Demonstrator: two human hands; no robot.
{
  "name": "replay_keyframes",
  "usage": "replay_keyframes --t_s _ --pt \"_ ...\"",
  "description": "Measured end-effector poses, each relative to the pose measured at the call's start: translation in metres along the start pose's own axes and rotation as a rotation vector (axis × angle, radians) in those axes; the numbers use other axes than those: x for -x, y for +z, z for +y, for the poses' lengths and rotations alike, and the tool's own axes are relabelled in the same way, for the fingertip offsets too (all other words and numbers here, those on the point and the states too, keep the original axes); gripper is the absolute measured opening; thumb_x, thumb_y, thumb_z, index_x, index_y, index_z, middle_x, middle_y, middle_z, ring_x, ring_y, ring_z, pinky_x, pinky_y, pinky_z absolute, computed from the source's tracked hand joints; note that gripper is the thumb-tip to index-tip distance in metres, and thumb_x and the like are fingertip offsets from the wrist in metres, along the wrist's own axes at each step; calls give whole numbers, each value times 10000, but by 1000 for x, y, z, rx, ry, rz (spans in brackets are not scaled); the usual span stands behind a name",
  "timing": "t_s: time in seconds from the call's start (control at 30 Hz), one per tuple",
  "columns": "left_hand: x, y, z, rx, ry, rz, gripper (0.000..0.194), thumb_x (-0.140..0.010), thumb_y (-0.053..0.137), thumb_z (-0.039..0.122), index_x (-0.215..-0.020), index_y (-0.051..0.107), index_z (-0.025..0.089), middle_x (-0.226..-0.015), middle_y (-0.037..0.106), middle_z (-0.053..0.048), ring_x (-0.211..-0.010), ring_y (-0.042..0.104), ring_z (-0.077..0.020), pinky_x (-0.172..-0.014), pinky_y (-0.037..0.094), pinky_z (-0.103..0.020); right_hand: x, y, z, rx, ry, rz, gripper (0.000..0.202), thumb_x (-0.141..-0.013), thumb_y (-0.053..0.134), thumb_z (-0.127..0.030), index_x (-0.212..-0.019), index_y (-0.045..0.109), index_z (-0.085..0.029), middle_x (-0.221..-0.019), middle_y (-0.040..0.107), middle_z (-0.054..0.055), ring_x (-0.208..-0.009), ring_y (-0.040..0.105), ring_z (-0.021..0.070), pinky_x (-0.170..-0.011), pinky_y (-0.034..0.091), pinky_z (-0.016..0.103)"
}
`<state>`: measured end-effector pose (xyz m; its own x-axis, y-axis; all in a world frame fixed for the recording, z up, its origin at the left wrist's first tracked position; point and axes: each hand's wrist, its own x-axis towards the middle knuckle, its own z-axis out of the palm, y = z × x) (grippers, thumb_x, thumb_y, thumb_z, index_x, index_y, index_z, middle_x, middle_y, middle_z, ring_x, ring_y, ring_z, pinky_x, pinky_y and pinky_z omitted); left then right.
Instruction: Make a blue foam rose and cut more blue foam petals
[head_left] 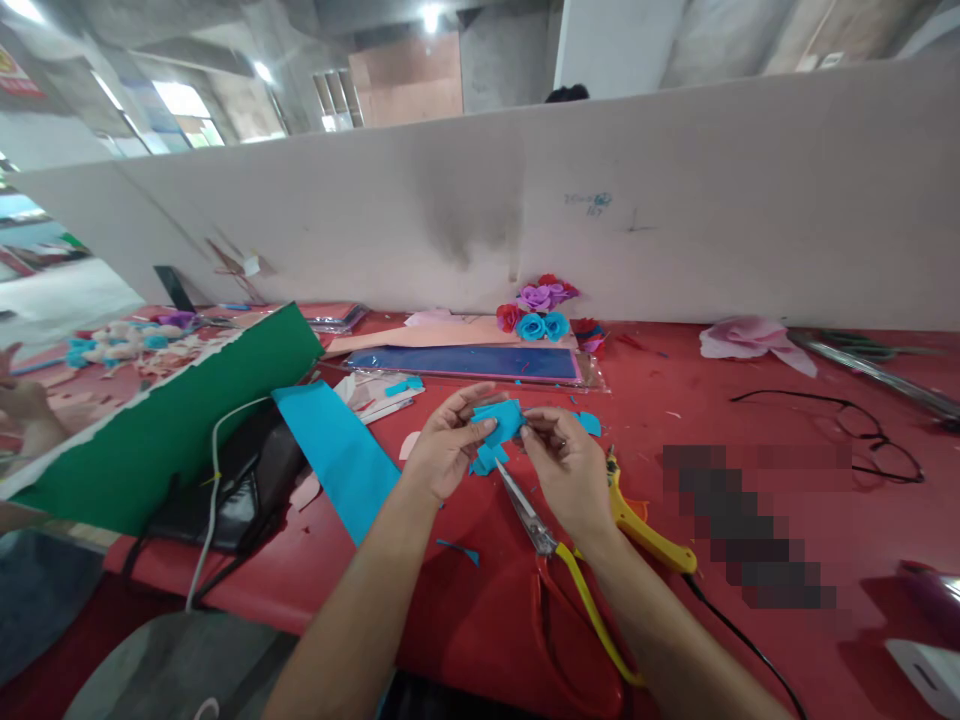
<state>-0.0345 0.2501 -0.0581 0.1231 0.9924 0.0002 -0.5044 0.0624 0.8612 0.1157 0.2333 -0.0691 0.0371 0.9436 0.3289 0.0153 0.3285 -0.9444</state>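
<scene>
A small piece of blue paper is held between my two hands above the red table. My left hand pinches its left side, thumb on top. At its right edge, the fingers of my right hand are closed on it. More blue paper pieces lie just below. Scissors with one red and one yellow handle rest between my forearms, blades pointing away from me. A yellow-handled tool with a cord, like a glue gun, lies beside my right wrist.
A long blue paper strip lies left, near a green board and a black bag. Paper roses stand by the white partition. Eyeglasses lie right. Another person's hand shows far left.
</scene>
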Motion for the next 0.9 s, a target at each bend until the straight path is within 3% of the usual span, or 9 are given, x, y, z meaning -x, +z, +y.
replay_keyframes --t_s 0.17,0.43,0.67,0.9 --pt "2 3 -3 -53 -12 36 344 -636 799 165 -967 710 179 -846 736 -35 -662 650 -118 -590 510 -213 -1 -1 -6 78 35 36 144 -840 616 -306 -934 632 -198 -890 679 45 -769 645 175 -714 512 308" --pt "3 11 -5 -28 1 48 258 -728 732 259 -972 706 180 -992 735 -80 -783 681 -167 -643 529 -254 -4 -3 -5 66 125 65 179 -796 664 -364 -814 631 -189 -802 659 18 -688 601 155 -638 469 275" --pt "5 19 -5 82 -123 150 295 -778 615 222 -1066 673 204 -1040 728 -55 -640 647 -135 -526 512 -251 -4 -3 -2 -22 186 103 218 -783 670 -405 -820 634 -193 -768 667 12 -646 586 152 -606 448 274" --pt "5 23 -9 176 -105 138 268 -814 574 285 -1048 667 194 -986 734 -63 -827 686 -183 -675 541 -280 -3 0 -4 -77 204 162 230 -776 670 -415 -806 627 -190 -766 672 22 -655 596 156 -586 454 267"
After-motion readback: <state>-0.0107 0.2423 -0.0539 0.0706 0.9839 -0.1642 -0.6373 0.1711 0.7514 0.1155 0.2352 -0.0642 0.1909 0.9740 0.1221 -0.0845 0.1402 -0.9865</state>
